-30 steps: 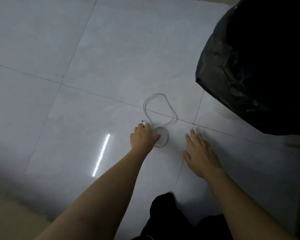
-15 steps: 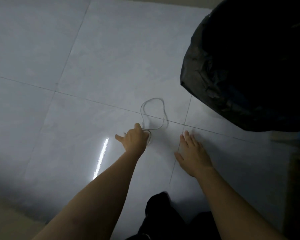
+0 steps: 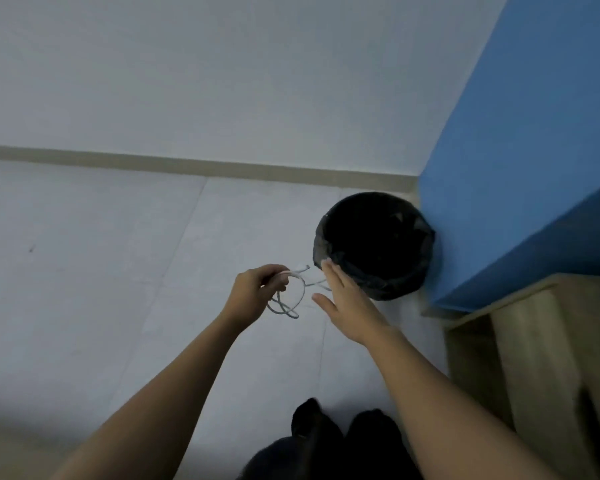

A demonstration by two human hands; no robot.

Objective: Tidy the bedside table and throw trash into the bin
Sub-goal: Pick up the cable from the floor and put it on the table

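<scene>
My left hand (image 3: pixel 255 292) is closed around a thin white cable (image 3: pixel 291 299), held in loose loops above the tiled floor, with its ends sticking out to the right. My right hand (image 3: pixel 347 299) is flat and open just right of the cable, fingers together, its fingertips near the rim of the bin. The bin (image 3: pixel 374 244) is round, lined with a black bag, and stands on the floor against a blue wall. I cannot make out anything inside the dark bin.
A light wooden bedside table (image 3: pixel 534 358) stands at the right, below the blue wall (image 3: pixel 534 150). A white wall with a beige skirting board (image 3: pixel 187 166) runs across the back. My dark-clothed legs (image 3: pixel 326 441) show at the bottom.
My left hand has lifted the cable off the floor and holds it in loops. I have risen, so the bin looks smaller and farther, and the right hand has left the floor.
</scene>
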